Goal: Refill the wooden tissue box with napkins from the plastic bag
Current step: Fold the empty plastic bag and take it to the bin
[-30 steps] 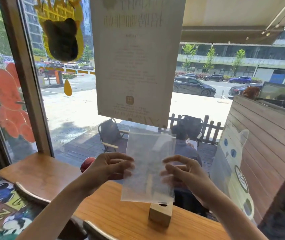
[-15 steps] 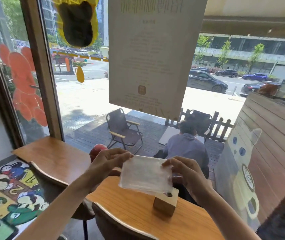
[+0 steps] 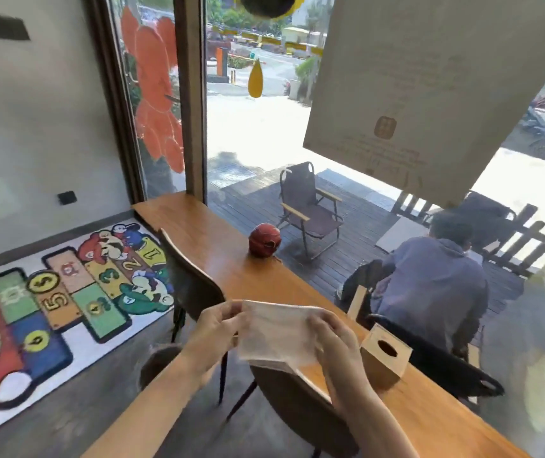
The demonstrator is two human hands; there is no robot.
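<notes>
Lowered: plastic bag (image 3: 276, 335) | both hands pinch it, seemingly | wooden tissue box (image 3: 384, 358) just right

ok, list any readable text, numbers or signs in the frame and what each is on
"1", "2", "3", "5": numbered squares of the cartoon floor mat.
"$": round yellow coin on that mat.
A digit on the mat's blue square looks like "6" or "9"; cannot tell which.
Poster on the window: lines of print and a square gold emblem, too faint and blurred to read.
Wooden tissue box: no text visible.
</notes>
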